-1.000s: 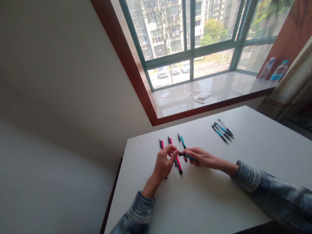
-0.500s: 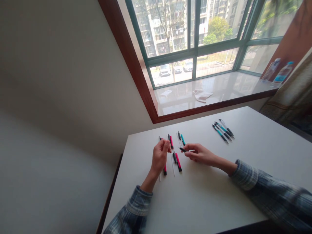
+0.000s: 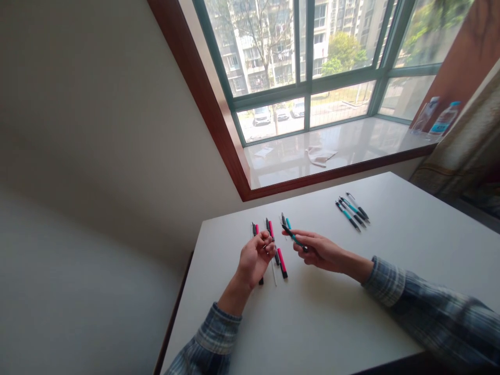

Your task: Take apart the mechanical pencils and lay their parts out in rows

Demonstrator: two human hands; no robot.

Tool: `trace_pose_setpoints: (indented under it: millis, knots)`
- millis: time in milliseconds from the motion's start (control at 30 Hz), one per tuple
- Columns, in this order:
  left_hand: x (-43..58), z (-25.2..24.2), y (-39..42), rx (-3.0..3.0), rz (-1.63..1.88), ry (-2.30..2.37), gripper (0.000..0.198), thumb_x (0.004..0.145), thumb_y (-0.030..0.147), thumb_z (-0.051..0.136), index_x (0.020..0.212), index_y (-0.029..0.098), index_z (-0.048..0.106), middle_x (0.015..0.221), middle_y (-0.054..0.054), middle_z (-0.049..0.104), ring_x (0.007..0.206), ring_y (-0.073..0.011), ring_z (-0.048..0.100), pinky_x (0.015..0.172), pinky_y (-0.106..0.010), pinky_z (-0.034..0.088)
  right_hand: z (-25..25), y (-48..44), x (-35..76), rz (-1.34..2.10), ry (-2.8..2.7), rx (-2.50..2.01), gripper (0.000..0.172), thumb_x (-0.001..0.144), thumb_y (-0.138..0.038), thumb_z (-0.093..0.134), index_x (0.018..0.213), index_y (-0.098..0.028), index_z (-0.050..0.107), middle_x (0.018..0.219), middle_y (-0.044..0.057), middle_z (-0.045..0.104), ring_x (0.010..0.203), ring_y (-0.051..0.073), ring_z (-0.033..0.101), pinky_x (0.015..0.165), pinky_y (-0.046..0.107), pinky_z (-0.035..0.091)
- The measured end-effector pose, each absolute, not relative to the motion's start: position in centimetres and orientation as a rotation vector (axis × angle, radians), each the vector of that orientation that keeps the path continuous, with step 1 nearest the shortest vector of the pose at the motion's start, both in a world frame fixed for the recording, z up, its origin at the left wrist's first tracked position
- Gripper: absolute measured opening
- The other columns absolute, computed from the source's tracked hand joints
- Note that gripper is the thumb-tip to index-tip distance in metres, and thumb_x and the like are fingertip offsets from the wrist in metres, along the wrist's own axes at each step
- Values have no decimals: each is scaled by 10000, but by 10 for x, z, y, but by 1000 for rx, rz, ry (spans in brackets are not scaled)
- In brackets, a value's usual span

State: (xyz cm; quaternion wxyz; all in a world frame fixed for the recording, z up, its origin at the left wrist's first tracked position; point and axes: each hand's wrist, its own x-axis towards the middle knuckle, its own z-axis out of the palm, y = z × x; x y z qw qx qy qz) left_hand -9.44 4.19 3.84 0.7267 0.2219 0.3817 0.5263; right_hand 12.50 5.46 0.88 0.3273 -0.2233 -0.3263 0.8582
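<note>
My right hand (image 3: 321, 252) is closed around a pen (image 3: 296, 239) with a black end and a teal barrel, its black tip pointing up and left. Just left of it, my left hand (image 3: 253, 259) is raised over the pen parts with its fingers curled together; whatever they hold, if anything, is too small to make out. Around and under the left hand lie pink-and-black barrels (image 3: 283, 263), black grip pieces (image 3: 277, 256) and thin white refills (image 3: 274, 274), some partly hidden by it. Beyond my right fingers lies a teal barrel (image 3: 288, 223) beside another black piece.
Several whole pens (image 3: 347, 214) in teal, white and black lie side by side toward the far right of the white table (image 3: 332, 323). On the windowsill (image 3: 351, 136) are crumpled paper (image 3: 320, 156) and plastic bottles (image 3: 444, 121). A wall borders the left side.
My right hand has turned, so the teal barrel behind the black end now shows. The left hand has rolled, its curled fingers facing up more. The whole view has shifted slightly.
</note>
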Motion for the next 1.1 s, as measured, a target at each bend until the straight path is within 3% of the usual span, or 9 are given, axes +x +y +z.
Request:
trace_pose_setpoints:
  millis: [100, 267, 533, 667, 767, 900, 1100]
  knots:
    - [-92, 40, 41, 596, 1165, 893, 228, 781, 269, 708, 946, 113, 702, 634, 74, 328, 537, -67, 305, 519, -207, 324, 11, 52, 122, 2317, -845, -529, 300, 925, -377, 725, 1124, -153, 729, 775, -16, 484, 549, 56, 267, 497, 196, 241]
    - [-88, 33, 39, 969, 1105, 910, 544, 852, 496, 765, 1220, 99, 708, 599, 78, 362, 553, -73, 321, 563, -229, 320, 14, 47, 120, 2428, -803, -458, 292, 926, -360, 730, 1102, -129, 704, 738, -26, 454, 570, 64, 307, 526, 187, 268]
    - [-84, 22, 37, 967, 1074, 743, 560, 904, 472, 740, 1318, 100, 680, 580, 91, 331, 562, -76, 319, 642, -255, 370, 14, 42, 118, 2544, -778, -422, 281, 944, -383, 727, 1011, -132, 622, 728, -41, 453, 556, 49, 299, 534, 162, 255]
    - [-82, 25, 35, 943, 1091, 716, 451, 908, 450, 741, 1204, 110, 723, 579, 91, 324, 554, -71, 336, 658, -256, 403, 13, 42, 114, 2489, -854, -414, 307, 933, -416, 741, 995, -137, 629, 715, -50, 457, 541, 41, 295, 528, 169, 248]
    - [-82, 23, 37, 952, 1120, 736, 384, 899, 466, 746, 1065, 119, 738, 561, 83, 349, 554, -73, 367, 643, -241, 408, 7, 43, 110, 2262, -1035, -480, 370, 910, -483, 752, 984, -131, 666, 716, -31, 523, 543, 44, 346, 531, 189, 269]
    - [-82, 21, 38, 988, 1143, 827, 410, 878, 486, 759, 1064, 123, 726, 561, 73, 399, 557, -80, 386, 622, -228, 413, -1, 47, 107, 1979, -1261, -638, 447, 893, -550, 740, 961, -109, 712, 784, 37, 653, 598, 76, 496, 569, 217, 363]
    - [-79, 24, 38, 1050, 1174, 889, 422, 877, 509, 743, 1052, 126, 726, 558, 69, 416, 548, -85, 375, 605, -232, 404, 0, 48, 107, 1726, -1413, -709, 456, 913, -570, 697, 898, -118, 746, 797, 70, 722, 690, 132, 637, 686, 276, 505]
